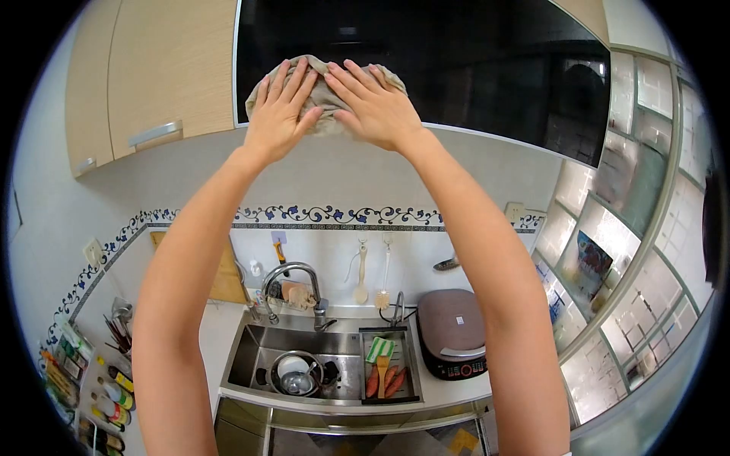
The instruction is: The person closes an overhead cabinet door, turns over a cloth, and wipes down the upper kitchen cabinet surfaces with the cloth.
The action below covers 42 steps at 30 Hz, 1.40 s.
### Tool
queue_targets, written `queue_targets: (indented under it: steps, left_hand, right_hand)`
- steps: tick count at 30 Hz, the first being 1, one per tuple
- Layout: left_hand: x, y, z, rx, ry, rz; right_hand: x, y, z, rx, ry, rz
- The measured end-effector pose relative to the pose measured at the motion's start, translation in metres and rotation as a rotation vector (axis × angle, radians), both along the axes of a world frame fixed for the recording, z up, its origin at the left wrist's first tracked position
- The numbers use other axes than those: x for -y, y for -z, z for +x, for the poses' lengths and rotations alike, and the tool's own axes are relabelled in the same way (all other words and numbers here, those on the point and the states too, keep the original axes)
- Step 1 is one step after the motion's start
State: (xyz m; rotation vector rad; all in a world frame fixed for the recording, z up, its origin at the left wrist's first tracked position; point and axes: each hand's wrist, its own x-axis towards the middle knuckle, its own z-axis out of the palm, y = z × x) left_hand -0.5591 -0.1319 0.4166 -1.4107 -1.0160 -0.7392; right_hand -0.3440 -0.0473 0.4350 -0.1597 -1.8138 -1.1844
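Black door (471, 76), left fingers (294, 82) and right fingers (344, 78) slightly apart on cloth (323, 97)

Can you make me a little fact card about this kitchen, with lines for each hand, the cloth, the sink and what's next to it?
Left hand: spread flat on the cloth
Right hand: also flat on the cloth, beside the left
Cloth: crumpled, greyish, against the lower edge of a shiny black panel
Sink: holds a pot on the left; a wooden spatula lies on the right
Beside sink, on the right: an appliance with a brownish lid
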Motion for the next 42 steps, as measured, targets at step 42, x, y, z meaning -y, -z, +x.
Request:
queue_targets:
  steps: [42]
  left_hand:
    - [-0.056,0.005,0.128,-0.093,0.016,-0.006]
  right_hand:
    - [-0.050,0.008,0.142,0.024,0.104,0.013]
